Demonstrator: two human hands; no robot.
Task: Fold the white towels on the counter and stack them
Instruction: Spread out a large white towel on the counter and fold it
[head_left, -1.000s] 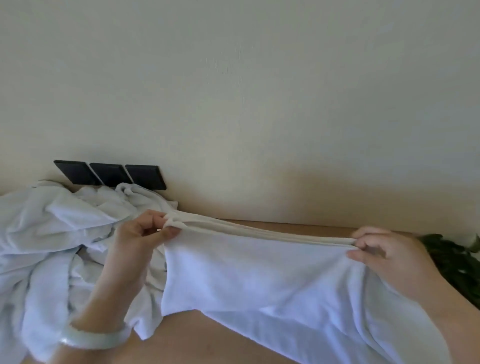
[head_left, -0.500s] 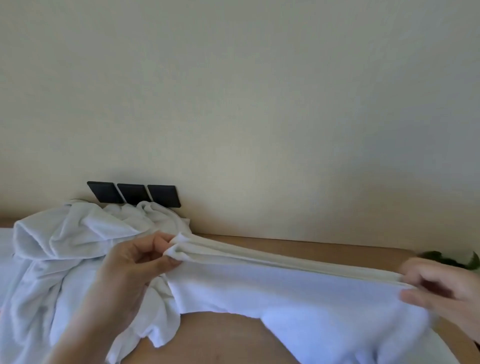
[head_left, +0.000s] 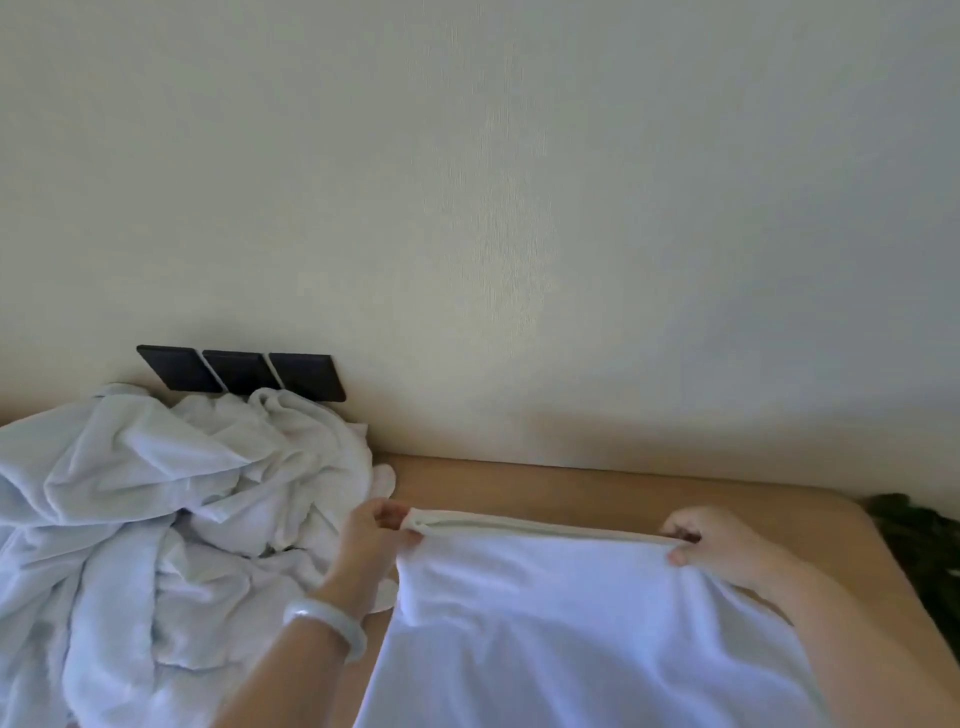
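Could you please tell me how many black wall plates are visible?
3, side by side on the wall above the towel pile: left plate, middle plate, right plate. More may be hidden.

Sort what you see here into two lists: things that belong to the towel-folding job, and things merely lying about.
Belongs to the job: white towel held by the left hand and right hand; heap of unfolded white towels; wooden counter.
Just there: black wall plates; green plant; pale bracelet.
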